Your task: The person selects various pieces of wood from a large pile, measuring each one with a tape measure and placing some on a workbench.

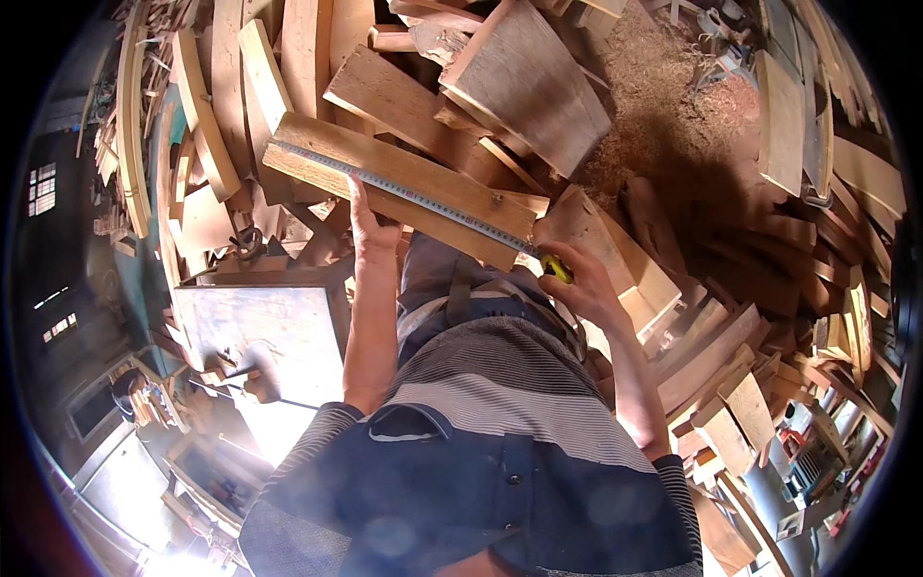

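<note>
A long pale wooden plank (437, 185) lies at a slant in front of my waist, its left end farther from me. The silvery blade of a tape measure (555, 267) is drawn out along the plank's face, nearly end to end. My left hand (370, 228) grips the plank's near edge, thumb on top beside the blade and the other fingers mostly hidden. At the plank's right end, my right hand (582, 279) is closed round the yellow-green and black tape case.
Wood offcuts (529, 87) are heaped ahead and to the right. Sawdust (659, 106) covers the ground beyond. Long curved-looking boards (228, 77) stand at the far left. A pale flat-topped surface (260, 332) is left of my arm. Machinery (812, 457) sits at the lower right.
</note>
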The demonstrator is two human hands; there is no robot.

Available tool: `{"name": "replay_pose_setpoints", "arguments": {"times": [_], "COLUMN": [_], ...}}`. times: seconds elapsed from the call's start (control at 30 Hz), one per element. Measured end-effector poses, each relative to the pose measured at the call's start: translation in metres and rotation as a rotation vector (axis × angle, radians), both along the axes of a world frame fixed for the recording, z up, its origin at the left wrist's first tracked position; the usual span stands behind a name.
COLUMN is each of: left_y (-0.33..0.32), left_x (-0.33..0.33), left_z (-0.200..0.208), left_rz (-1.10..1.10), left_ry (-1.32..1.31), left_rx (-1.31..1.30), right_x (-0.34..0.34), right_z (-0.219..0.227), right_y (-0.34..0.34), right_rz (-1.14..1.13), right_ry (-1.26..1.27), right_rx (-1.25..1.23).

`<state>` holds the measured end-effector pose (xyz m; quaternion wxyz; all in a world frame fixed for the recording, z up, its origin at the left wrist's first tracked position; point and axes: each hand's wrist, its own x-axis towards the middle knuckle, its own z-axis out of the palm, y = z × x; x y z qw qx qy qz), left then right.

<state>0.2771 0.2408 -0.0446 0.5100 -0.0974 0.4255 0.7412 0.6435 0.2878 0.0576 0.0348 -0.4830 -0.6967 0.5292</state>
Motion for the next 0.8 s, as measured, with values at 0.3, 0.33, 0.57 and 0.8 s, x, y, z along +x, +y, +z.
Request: {"name": "replay_pose_setpoints", "arguments": {"times": [0.3, 0.33, 0.57, 0.8], "left_y": [0.014, 0.019, 0.062, 0.063], "left_x": [-0.004, -0.01, -0.063, -0.043], "left_z": [0.033, 0.036, 0.055, 0.062], "left_rz": [0.049, 0.093, -0.359, -0.281], "left_ry": [0.078, 0.19, -0.139, -0.832], "left_rx": [0.049, 0.085, 0.613, 0.503], "right_x": [-0.02, -0.021, -0.008, 0.043], "right_z": [0.018, 0.026, 0.053, 0.075], "right_y": [-0.005, -0.003, 0.046, 0.098], "right_rz": [-0.26, -0.335, -0.464, -0.27], "right_ry": [0.315, 0.39, 0.56, 0.377], "right_rx": [-0.364, -0.451, -0.251, -0.118]}}
